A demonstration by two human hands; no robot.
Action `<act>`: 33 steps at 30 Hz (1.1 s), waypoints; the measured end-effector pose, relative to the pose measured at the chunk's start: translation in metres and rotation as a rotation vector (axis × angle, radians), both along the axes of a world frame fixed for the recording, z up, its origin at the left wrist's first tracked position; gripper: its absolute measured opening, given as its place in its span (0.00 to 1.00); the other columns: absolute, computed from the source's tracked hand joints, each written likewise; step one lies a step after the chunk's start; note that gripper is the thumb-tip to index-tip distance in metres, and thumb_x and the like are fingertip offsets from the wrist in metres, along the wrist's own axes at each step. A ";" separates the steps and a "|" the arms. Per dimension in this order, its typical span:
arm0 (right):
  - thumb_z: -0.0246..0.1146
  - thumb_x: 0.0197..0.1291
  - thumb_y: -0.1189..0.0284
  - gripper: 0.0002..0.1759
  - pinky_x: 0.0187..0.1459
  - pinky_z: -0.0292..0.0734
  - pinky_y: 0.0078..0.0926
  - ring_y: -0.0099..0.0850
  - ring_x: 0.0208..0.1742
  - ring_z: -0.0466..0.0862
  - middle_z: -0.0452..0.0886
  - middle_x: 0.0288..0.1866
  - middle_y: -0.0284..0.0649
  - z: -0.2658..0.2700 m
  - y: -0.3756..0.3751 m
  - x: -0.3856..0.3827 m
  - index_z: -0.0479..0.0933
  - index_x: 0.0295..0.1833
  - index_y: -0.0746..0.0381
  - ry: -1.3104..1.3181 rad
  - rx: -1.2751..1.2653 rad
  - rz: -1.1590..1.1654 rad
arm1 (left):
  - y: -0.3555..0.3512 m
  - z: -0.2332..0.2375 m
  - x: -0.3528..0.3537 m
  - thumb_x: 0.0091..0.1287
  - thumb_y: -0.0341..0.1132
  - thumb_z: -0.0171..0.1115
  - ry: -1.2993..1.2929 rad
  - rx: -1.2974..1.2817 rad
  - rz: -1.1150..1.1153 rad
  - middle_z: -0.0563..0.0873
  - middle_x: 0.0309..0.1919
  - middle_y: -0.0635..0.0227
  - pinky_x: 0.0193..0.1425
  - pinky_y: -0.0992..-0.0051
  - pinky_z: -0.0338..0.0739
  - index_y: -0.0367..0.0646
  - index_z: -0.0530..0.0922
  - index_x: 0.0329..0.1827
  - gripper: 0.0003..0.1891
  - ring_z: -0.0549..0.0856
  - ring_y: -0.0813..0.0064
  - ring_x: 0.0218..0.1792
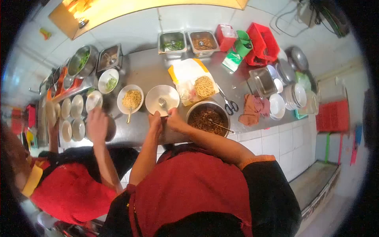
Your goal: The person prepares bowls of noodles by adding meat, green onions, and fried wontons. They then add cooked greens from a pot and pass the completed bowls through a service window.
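A wide white bowl (152, 103) sits in front of me on the steel counter, with no food visible in it. My left hand (155, 121) grips its near rim, fingers closed. My right hand (176, 121) is closed around the handle of a metal spoon (163, 103), whose head rests inside the bowl. Left of it stands a bowl of noodles (132, 98) with its own spoon. Close by my right forearm is a steel basin of dark minced topping (205, 118) with a ladle. Behind, a noodle portion (204, 87) lies on white and yellow paper (188, 70).
At left a co-worker's hand (97, 124) reaches over several bowls (77, 106). Two steel trays (172, 49) stand along the wall near a red basket (262, 41). To the right are scissors (231, 107), a brown cloth (252, 110) and stacked white bowls (294, 96).
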State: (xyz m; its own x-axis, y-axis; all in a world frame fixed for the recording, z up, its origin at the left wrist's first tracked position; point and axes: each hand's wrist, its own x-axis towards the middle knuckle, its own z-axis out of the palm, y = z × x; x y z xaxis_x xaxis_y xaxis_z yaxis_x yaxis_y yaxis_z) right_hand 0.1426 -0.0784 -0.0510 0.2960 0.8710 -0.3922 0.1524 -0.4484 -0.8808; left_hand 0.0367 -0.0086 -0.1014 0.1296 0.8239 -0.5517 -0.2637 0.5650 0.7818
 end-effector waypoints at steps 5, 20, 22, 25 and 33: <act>0.54 0.56 0.74 0.20 0.52 0.71 0.46 0.51 0.49 0.79 0.77 0.40 0.60 -0.001 0.012 -0.012 0.62 0.55 0.64 0.201 -0.088 -0.045 | 0.014 0.004 -0.008 0.62 0.24 0.51 0.086 0.088 -0.068 0.83 0.44 0.55 0.36 0.68 0.83 0.31 0.75 0.55 0.17 0.86 0.62 0.37; 0.60 0.58 0.65 0.14 0.53 0.70 0.42 0.40 0.51 0.78 0.81 0.47 0.42 0.078 -0.149 0.147 0.79 0.47 0.61 -1.043 -0.171 0.433 | -0.125 0.063 0.011 0.72 0.40 0.53 0.269 -0.209 -0.663 0.79 0.45 0.62 0.38 0.70 0.80 0.44 0.69 0.60 0.17 0.84 0.68 0.39; 0.58 0.58 0.70 0.11 0.50 0.74 0.39 0.40 0.49 0.81 0.82 0.44 0.38 0.063 -0.156 0.147 0.83 0.42 0.59 -1.180 -0.230 0.621 | -0.139 0.053 0.028 0.73 0.38 0.52 0.253 -0.056 -0.671 0.79 0.44 0.62 0.35 0.72 0.80 0.43 0.69 0.57 0.14 0.83 0.70 0.38; 0.57 0.59 0.71 0.10 0.43 0.79 0.38 0.40 0.44 0.85 0.84 0.40 0.41 0.061 -0.153 0.154 0.84 0.38 0.60 -1.069 -0.261 0.779 | -0.151 0.054 0.046 0.74 0.35 0.51 0.185 0.113 -0.627 0.79 0.45 0.61 0.33 0.73 0.81 0.40 0.68 0.54 0.11 0.83 0.72 0.37; 0.57 0.54 0.73 0.11 0.39 0.80 0.42 0.43 0.37 0.86 0.85 0.35 0.52 0.039 -0.135 0.189 0.83 0.35 0.67 -0.711 -0.178 0.697 | -0.167 0.064 0.083 0.75 0.30 0.48 0.098 0.113 -0.453 0.80 0.47 0.57 0.39 0.67 0.85 0.38 0.65 0.56 0.10 0.84 0.68 0.42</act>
State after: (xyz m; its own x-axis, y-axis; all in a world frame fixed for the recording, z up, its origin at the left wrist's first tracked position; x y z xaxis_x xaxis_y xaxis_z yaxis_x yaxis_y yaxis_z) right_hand 0.3312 -0.2137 -0.0124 -0.0406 0.8852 -0.4634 0.8938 -0.1751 -0.4128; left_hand 0.1193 -0.1760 -0.0378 0.4412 0.7521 -0.4895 0.0677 0.5160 0.8539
